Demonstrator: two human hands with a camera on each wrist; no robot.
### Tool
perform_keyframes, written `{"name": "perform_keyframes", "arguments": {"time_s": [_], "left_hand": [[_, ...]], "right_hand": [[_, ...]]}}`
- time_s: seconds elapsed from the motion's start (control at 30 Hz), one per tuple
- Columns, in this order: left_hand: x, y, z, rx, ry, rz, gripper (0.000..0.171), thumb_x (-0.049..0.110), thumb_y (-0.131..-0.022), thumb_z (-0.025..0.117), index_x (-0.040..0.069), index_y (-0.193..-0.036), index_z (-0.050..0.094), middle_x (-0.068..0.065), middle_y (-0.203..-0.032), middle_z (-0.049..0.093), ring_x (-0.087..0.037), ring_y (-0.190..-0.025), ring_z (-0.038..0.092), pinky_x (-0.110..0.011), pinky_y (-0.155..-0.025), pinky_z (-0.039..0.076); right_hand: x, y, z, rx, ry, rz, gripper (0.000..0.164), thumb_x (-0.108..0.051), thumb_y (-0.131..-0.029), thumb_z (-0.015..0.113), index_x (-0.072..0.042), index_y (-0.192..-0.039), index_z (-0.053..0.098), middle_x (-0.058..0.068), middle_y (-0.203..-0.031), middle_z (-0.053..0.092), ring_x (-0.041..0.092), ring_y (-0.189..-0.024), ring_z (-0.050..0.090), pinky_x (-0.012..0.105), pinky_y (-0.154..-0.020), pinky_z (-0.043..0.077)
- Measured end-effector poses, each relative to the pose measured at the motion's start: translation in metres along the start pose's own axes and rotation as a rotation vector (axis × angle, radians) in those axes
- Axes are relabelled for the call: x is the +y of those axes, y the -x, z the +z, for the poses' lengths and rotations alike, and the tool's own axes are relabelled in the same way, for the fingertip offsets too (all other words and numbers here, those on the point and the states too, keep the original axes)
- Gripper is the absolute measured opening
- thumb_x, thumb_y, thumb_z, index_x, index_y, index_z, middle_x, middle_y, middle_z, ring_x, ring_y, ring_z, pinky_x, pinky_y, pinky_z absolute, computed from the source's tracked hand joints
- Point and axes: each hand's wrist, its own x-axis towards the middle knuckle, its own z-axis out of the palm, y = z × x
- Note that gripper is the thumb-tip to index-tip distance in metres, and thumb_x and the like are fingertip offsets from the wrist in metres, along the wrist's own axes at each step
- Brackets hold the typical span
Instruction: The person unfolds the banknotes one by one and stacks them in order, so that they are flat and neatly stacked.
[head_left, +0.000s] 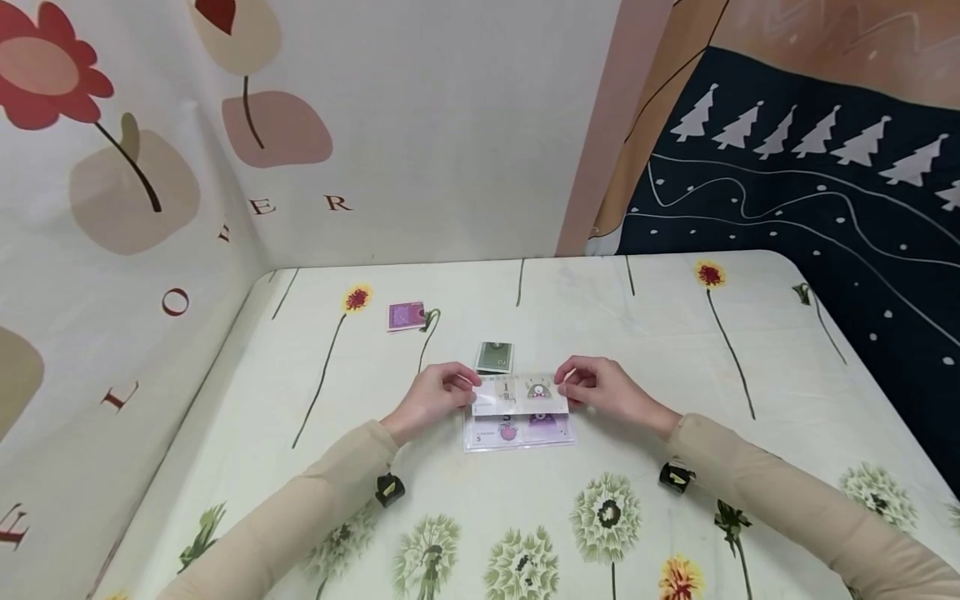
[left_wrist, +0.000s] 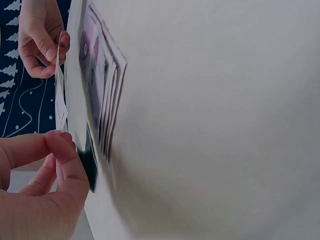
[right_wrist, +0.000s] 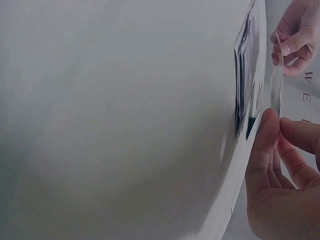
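A pale banknote is stretched between both hands, raised above a stack of purple banknotes. My left hand pinches its left end between thumb and fingertips. At the opposite end, the right hand grips the note the same way. In the left wrist view the note shows nearly edge-on, apart from the layered stack on the table. Just beyond the note lies a folded green banknote, its near edge close behind the held one.
Farther back on the left lies a folded purple-pink banknote. A flower-printed cloth covers the table. Printed white fabric hangs behind and to the left, and dark tree-patterned fabric is at the right.
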Motion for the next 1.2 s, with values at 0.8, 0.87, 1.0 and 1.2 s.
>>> {"name": "perform_keyframes", "arguments": {"time_s": [0.8, 0.87, 1.0, 1.2], "left_hand": [[-0.008, 0.017, 0.008, -0.063, -0.119, 0.062, 0.015, -0.005, -0.081, 0.07, 0.004, -0.092, 0.069, -0.002, -0.076, 0.061, -0.013, -0.068, 0.057, -0.027, -0.063, 0.05], [-0.009, 0.018, 0.009, -0.072, -0.117, 0.056, 0.014, -0.006, -0.082, 0.069, 0.004, -0.092, 0.069, -0.002, -0.076, 0.06, -0.013, -0.067, 0.056, -0.026, -0.062, 0.05], [-0.012, 0.018, 0.01, -0.085, -0.11, 0.059, 0.014, -0.006, -0.081, 0.069, 0.003, -0.092, 0.068, -0.002, -0.076, 0.06, -0.013, -0.066, 0.056, -0.025, -0.061, 0.05], [-0.011, 0.017, 0.011, -0.095, -0.107, 0.062, 0.014, -0.006, -0.081, 0.07, 0.003, -0.091, 0.068, -0.002, -0.076, 0.06, -0.013, -0.065, 0.056, -0.024, -0.062, 0.05]], "right_hand": [[0.006, 0.015, 0.011, -0.076, 0.089, -0.024, 0.008, -0.004, -0.092, 0.064, -0.003, -0.1, 0.065, 0.001, -0.073, 0.064, 0.018, -0.063, 0.061, 0.024, -0.055, 0.05], [0.007, 0.015, 0.011, -0.077, 0.111, -0.025, 0.007, -0.005, -0.092, 0.064, -0.004, -0.099, 0.066, 0.0, -0.072, 0.064, 0.016, -0.063, 0.061, 0.024, -0.056, 0.05], [0.009, 0.013, 0.013, -0.075, 0.146, -0.034, 0.006, -0.005, -0.091, 0.064, -0.005, -0.097, 0.066, -0.002, -0.072, 0.063, 0.014, -0.062, 0.059, 0.024, -0.057, 0.049], [0.009, 0.011, 0.012, -0.069, 0.195, -0.061, 0.005, -0.004, -0.09, 0.065, -0.006, -0.094, 0.066, -0.004, -0.072, 0.061, 0.009, -0.061, 0.055, 0.023, -0.057, 0.047]]}}
